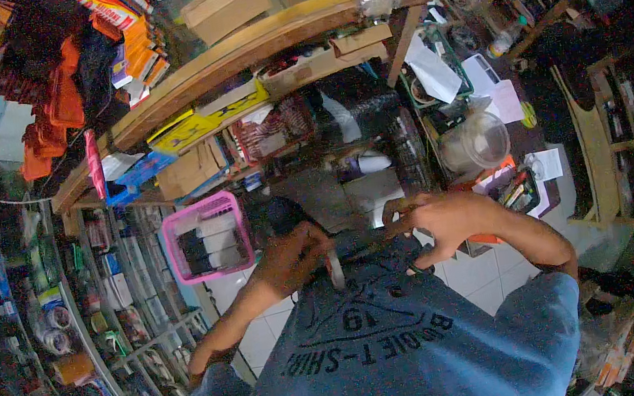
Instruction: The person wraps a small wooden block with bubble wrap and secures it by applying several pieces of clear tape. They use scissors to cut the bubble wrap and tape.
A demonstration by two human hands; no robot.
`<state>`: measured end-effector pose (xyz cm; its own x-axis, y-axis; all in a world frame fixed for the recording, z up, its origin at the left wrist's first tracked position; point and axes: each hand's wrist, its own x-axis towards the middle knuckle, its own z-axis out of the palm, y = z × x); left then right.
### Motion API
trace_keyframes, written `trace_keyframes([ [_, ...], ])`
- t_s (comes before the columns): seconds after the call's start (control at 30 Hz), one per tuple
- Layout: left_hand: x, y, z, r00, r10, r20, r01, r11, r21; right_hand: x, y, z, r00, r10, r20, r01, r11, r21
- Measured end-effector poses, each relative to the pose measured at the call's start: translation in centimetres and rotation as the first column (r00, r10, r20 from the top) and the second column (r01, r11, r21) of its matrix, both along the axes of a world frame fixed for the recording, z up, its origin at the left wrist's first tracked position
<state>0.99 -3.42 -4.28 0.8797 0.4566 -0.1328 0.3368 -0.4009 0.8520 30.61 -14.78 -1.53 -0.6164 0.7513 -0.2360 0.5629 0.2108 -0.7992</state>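
My left hand (299,256) is in front of the lower part of my blue T-shirt (374,363), its fingers bent together. From its fingertips a slender pale object (336,269) points down over the printed cloth; its kind is too blurred to tell. To the right, my right hand (451,220) is at the shirt's hem with thumb and fingers apart. The thumb is close to the cloth, and no held thing shows in this hand. Dark, blurred material between the hands cannot be made out. A pink plastic basket (172,252) with dark and pale packs is left of my left hand.
A wooden-edged shelf (244,54) crosses ahead, with boxes above and below. Glass-fronted shelving (138,288) is on the left. At right are a clear plastic tub (479,141), papers (503,100) and a tray of small items (517,188). White floor tiles (473,279) show below.
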Motion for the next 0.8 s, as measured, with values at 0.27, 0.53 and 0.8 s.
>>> trace_keyframes([
  [0.27,-0.8,-0.8,1.0,1.0,0.02,0.003,-0.019,0.998,-0.057,-1.1,1.2,-0.1,0.952,0.163,-0.26,-0.141,0.985,0.101],
  [0.53,-0.8,-0.8,2.8,0.998,-0.062,-0.026,0.062,0.998,-0.003,-2.5,3.1,-1.6,0.937,0.271,-0.221,-0.255,0.962,0.099],
  [0.8,-1.1,-0.8,2.3,0.993,-0.115,-0.021,0.115,0.993,0.012,-4.4,4.7,-0.1,0.925,0.323,-0.2,-0.321,0.946,0.041],
])
